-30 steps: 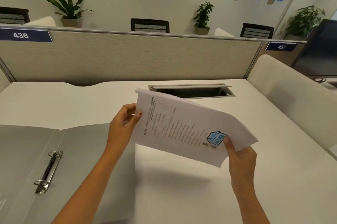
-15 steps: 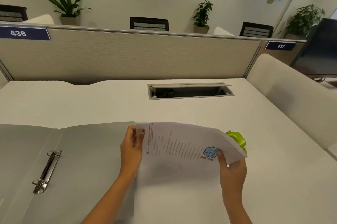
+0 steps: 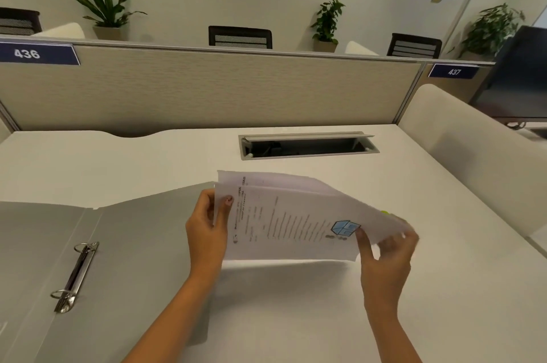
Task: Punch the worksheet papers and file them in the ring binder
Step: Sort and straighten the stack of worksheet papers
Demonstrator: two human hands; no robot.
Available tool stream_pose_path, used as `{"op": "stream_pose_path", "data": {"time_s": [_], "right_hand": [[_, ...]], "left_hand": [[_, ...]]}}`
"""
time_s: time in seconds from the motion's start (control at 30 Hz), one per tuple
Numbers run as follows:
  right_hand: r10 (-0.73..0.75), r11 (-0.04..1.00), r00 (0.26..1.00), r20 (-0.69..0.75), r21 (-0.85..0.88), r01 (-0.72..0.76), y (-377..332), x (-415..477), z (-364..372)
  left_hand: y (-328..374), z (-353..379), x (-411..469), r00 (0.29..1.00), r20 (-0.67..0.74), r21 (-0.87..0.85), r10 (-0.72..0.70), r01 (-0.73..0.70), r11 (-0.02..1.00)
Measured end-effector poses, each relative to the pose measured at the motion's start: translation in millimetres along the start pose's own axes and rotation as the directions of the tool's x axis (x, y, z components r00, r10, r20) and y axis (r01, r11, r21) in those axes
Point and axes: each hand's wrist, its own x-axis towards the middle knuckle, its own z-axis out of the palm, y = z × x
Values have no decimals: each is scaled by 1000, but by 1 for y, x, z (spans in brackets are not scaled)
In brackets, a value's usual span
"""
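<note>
I hold a thin stack of white worksheet papers [image 3: 290, 220] over the desk, printed side up, with a blue cube picture near its right end. My left hand [image 3: 207, 229] pinches the stack's left edge. My right hand [image 3: 384, 250] grips its right end, thumb on top. The grey ring binder [image 3: 127, 244] lies open flat at the left, its metal ring mechanism [image 3: 74, 274] shut. A sliver of a lime green object, probably the hole punch [image 3: 384, 212], peeks out behind the paper's right edge; the rest is hidden.
The white desk [image 3: 296, 318] runs to a beige partition [image 3: 207, 90] at the back. A recessed cable tray [image 3: 307, 145] sits open behind the papers. A cream side panel [image 3: 473, 155] bounds the right. A dark monitor [image 3: 515, 75] stands beyond it.
The papers came down from chest height to just above the desk, then tilted up slightly. The green punch, uncovered half a second ago, is now almost hidden behind the sheets.
</note>
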Motion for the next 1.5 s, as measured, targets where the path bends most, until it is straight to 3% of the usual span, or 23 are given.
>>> {"op": "stream_pose_path", "data": {"time_s": [0.17,0.33,0.5,0.63,0.7,0.77,0.83,0.87,0.93,1.0,1.03,1.23,1.5], "right_hand": [[-266,952,963,-33,-165,257,-20,11,3],[-477,810,868,139,-313,495,-43,15,17],[-508,758,794,335,-264,596,-54,20,33],[-330,878,823,463,-169,448,-56,16,43],[-253,928,873,418,-149,340,-52,11,45],[-139,980,925,354,-84,180,-48,9,45],[-50,999,960,275,-2,53,-44,8,43],[-2,999,967,255,33,-6,-42,8,42],[72,992,959,274,78,-97,-38,7,40],[122,983,942,313,93,-158,-34,2,40],[140,980,936,322,92,-178,-32,0,40],[198,966,937,288,105,-236,-25,-7,37],[202,963,945,258,123,-240,-22,-15,39]], "left_hand": [[35,0,28,974,-38,98,225,-221,970],[68,1,49,845,48,211,533,-530,821],[85,2,49,674,309,252,671,-738,626],[97,9,47,598,302,263,742,-801,538],[94,11,48,640,192,392,744,-745,540],[87,10,46,753,-2,458,658,-584,670],[74,9,39,853,-118,383,508,-433,816],[66,10,33,911,-100,306,399,-354,884],[53,13,23,989,73,84,128,-134,987],[43,16,13,974,220,-66,-56,72,995],[39,17,10,973,222,-90,-67,88,992],[40,22,-2,976,213,-120,54,-29,992],[29,25,-17,977,204,-113,-67,91,989]]}}
